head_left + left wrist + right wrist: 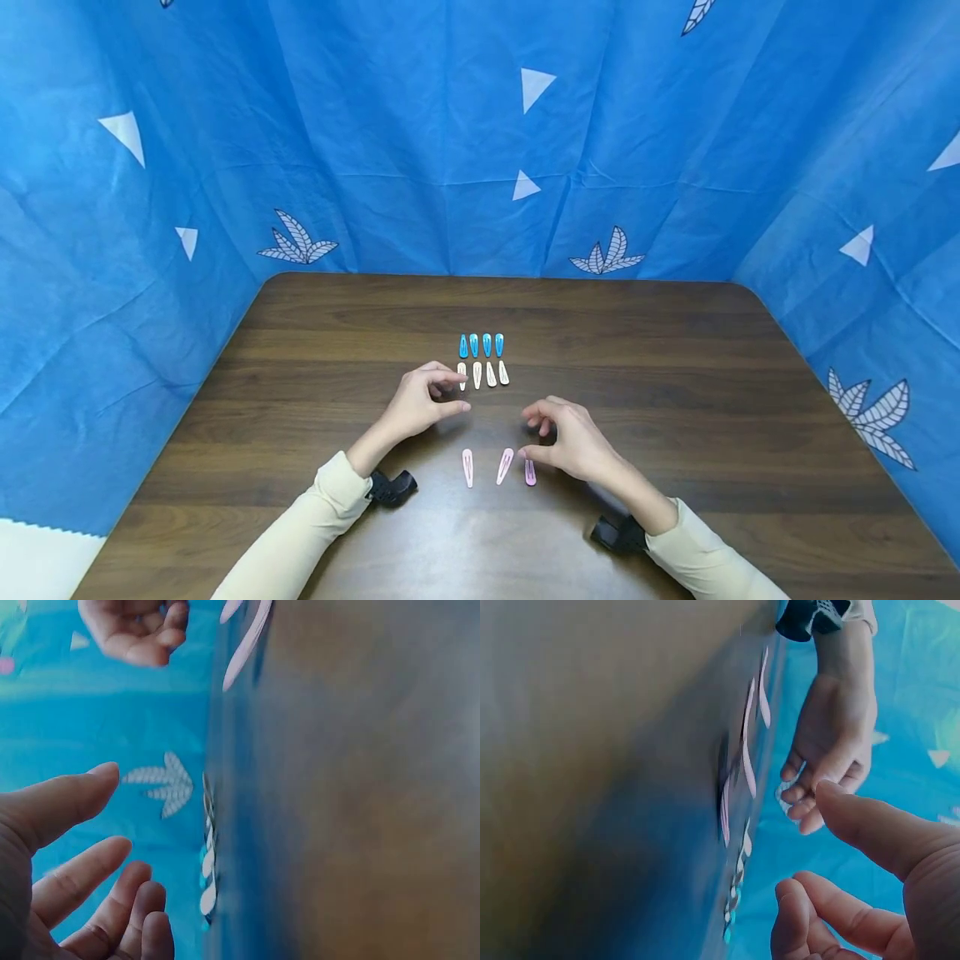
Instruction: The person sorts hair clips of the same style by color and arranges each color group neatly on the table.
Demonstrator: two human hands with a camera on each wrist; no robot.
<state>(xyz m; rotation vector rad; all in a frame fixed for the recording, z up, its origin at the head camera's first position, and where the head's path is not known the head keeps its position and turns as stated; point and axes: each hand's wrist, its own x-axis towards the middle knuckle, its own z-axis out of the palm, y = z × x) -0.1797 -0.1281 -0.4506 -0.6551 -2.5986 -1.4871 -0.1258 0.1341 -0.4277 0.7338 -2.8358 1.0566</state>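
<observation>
Snap hair clips lie on the wooden table in rows. My left hand [423, 402] is beside the leftmost cream clip [462, 375], its thumb and fingers apart with nothing between them. In the head view its index fingertip overlaps that clip; I cannot tell whether they touch. Over the top of a purple-pink clip [530, 473] hovers my right hand [570, 437], loosely curved and holding nothing; its thumb hides part of the clip. Two pale pink clips, one upright [468, 468] and one slanted [505, 467], lie to the left of it.
Several blue clips [487, 345] form the far row, just behind several cream ones [491, 374]. The brown table [675, 358] ends at a blue patterned curtain [405, 125] at the back and sides. A black camera [393, 489] is strapped to the left wrist, another [618, 533] to the right.
</observation>
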